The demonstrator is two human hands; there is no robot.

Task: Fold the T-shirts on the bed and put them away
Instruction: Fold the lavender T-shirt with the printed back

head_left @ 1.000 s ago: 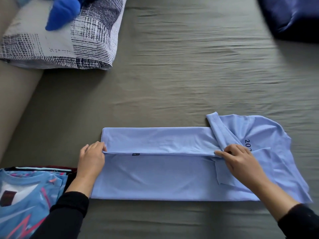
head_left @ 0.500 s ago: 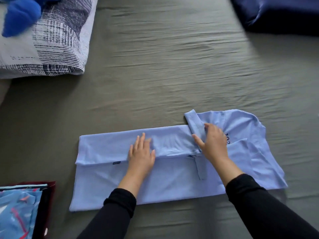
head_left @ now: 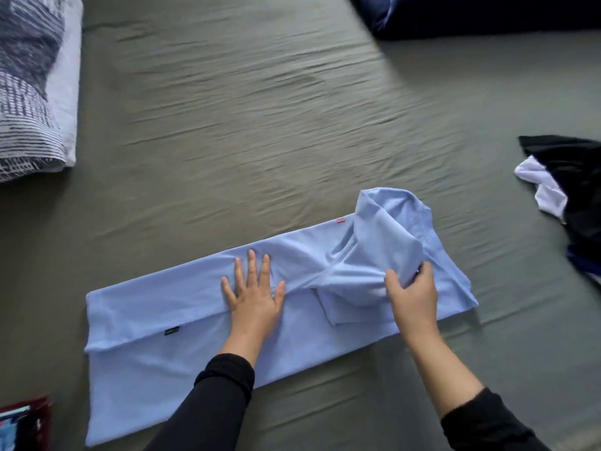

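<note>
On the olive-grey bed [head_left: 292,109], the left hand [head_left: 252,288] presses flat, fingers spread, on the light blue cotton T-shirt [head_left: 156,353]; the right hand [head_left: 411,292] pinches its lifted right end.

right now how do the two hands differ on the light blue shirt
The left hand lies flat with fingers spread, pressing the light blue cotton T-shirt down; the right hand is curled, gripping a lifted, bunched fold of it. Both are bare, with black sleeves.

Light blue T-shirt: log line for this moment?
light blue T-shirt part-folded | left hand flat on it | right hand lifting collar end
</note>
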